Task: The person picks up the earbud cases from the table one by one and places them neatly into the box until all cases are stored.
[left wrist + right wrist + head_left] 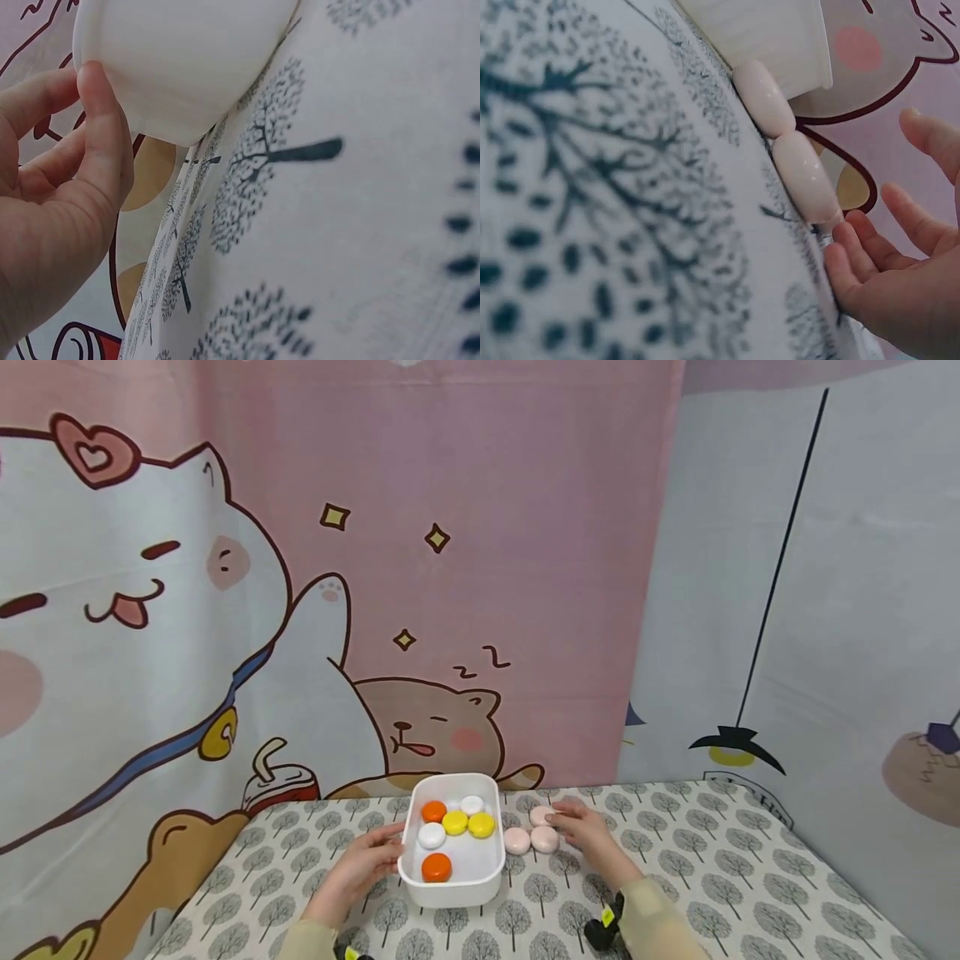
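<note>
A white plastic bin (450, 896) stands on the table, holding orange discs (437, 867), white discs (431, 836) and yellow discs (481, 825), all round and glossy. My left hand (365, 862) is at the bin's left side, its fingertips touching the outer wall near the rim, as the left wrist view also shows. To the right of the bin lie three pale pink discs (544, 839) in a tight cluster. My right hand (587, 837) reaches to the farthest pink disc (541, 816), fingertips at its right edge. In the right wrist view its fingers (859, 251) are spread apart.
A cloth with grey tree prints (712, 888) covers the table. Behind its far edge hangs a pink and white curtain (525, 568) with cartoon animals. A black wrist strap with a yellow tag (608, 916) sits on my right sleeve.
</note>
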{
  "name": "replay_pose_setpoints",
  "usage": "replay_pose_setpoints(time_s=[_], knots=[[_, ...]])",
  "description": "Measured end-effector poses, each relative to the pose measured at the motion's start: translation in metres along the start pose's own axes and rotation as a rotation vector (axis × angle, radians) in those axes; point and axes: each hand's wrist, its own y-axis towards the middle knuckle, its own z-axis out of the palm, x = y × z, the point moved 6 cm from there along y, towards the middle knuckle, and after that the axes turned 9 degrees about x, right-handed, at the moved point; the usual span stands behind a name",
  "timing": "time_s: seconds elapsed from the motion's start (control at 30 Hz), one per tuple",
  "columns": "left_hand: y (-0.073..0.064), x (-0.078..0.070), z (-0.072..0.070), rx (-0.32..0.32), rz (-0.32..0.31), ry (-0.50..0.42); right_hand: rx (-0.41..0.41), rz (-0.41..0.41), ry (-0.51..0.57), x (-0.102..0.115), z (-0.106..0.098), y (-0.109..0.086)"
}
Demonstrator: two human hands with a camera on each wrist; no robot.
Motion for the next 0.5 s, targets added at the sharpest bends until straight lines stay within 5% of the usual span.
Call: replay_pose_setpoints(time_s=[0.5], knots=[[0.001, 0.002, -0.001, 0.011, 0.014, -0.007, 0.054, -0.037, -0.049, -0.008, 0.004, -0.003]])
